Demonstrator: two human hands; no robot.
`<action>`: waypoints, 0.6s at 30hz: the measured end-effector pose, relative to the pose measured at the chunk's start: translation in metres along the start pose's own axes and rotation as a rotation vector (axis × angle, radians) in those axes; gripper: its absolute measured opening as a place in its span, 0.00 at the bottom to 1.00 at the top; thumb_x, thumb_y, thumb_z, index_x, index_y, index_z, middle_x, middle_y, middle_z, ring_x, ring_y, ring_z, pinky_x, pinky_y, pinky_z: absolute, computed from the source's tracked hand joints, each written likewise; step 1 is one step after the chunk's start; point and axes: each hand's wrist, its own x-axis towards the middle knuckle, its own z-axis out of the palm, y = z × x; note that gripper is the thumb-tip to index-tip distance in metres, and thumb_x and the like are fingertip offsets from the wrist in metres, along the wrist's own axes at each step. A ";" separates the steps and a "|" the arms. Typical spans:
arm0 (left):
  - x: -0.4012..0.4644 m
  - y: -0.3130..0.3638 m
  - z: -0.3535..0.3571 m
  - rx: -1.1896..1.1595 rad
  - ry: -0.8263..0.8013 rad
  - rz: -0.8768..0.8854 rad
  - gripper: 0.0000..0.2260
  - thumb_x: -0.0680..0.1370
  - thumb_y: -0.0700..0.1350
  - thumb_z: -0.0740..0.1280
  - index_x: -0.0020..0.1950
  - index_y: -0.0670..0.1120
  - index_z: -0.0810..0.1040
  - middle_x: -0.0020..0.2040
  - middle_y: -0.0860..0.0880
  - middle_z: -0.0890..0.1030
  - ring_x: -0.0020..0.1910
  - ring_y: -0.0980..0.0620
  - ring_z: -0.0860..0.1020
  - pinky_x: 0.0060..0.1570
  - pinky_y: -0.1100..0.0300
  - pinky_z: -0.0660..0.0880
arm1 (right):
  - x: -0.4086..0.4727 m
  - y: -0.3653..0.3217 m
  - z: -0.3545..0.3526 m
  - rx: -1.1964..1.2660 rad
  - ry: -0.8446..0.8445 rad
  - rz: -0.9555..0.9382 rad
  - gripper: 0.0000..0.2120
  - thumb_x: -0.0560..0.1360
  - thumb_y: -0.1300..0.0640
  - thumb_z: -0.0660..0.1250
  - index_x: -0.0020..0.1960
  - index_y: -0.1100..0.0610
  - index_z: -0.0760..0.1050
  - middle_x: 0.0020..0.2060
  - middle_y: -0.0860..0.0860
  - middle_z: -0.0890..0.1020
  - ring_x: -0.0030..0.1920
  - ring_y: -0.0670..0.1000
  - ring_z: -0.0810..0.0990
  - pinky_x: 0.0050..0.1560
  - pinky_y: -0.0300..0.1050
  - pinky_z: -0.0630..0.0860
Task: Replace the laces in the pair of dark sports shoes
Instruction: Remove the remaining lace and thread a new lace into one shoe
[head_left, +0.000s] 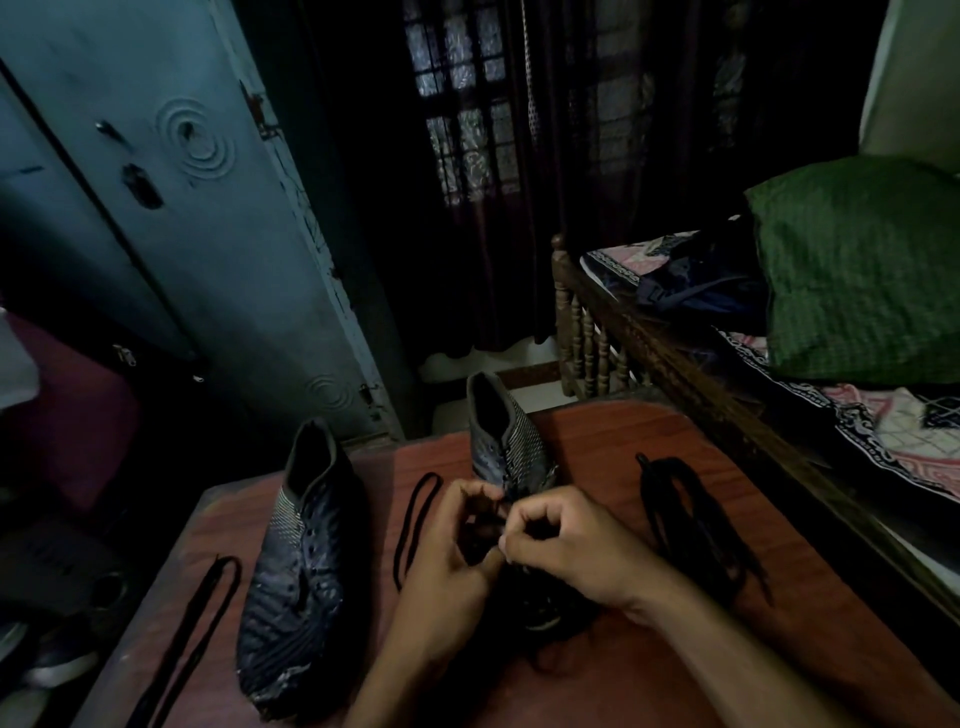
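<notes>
On the far-left table edge a loose lace (192, 639) is lying; left shoe (298, 566) is sitting w/o laces. Left hand (447, 561) & right hand (566, 545) are both pinching a lace at the right shoe (511, 447), threading barely begun. Lace bundle (696, 525) is waiting far right.

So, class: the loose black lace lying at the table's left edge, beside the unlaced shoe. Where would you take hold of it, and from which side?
Pinch the looped far end of the lace from above. It probably lifts easiest there: it lies flat, clear of the shoe.
</notes>
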 end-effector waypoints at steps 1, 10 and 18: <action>0.001 -0.001 0.000 0.043 0.022 0.002 0.20 0.73 0.26 0.68 0.57 0.48 0.78 0.49 0.51 0.84 0.48 0.52 0.82 0.46 0.63 0.77 | -0.001 -0.001 0.000 -0.006 -0.014 -0.003 0.14 0.75 0.62 0.70 0.33 0.51 0.78 0.30 0.44 0.79 0.34 0.41 0.76 0.38 0.37 0.72; 0.003 -0.008 0.000 0.095 0.165 -0.047 0.27 0.78 0.31 0.70 0.67 0.59 0.71 0.50 0.55 0.83 0.45 0.56 0.83 0.47 0.57 0.81 | 0.004 -0.001 -0.016 0.215 0.277 -0.095 0.09 0.71 0.53 0.66 0.33 0.53 0.75 0.28 0.53 0.75 0.32 0.49 0.72 0.37 0.45 0.67; 0.001 -0.005 0.003 0.146 0.162 -0.082 0.27 0.77 0.33 0.72 0.67 0.58 0.72 0.57 0.60 0.83 0.46 0.52 0.85 0.53 0.43 0.83 | 0.010 0.009 -0.033 0.276 0.641 -0.124 0.14 0.79 0.58 0.66 0.35 0.54 0.75 0.27 0.51 0.75 0.31 0.51 0.73 0.39 0.51 0.71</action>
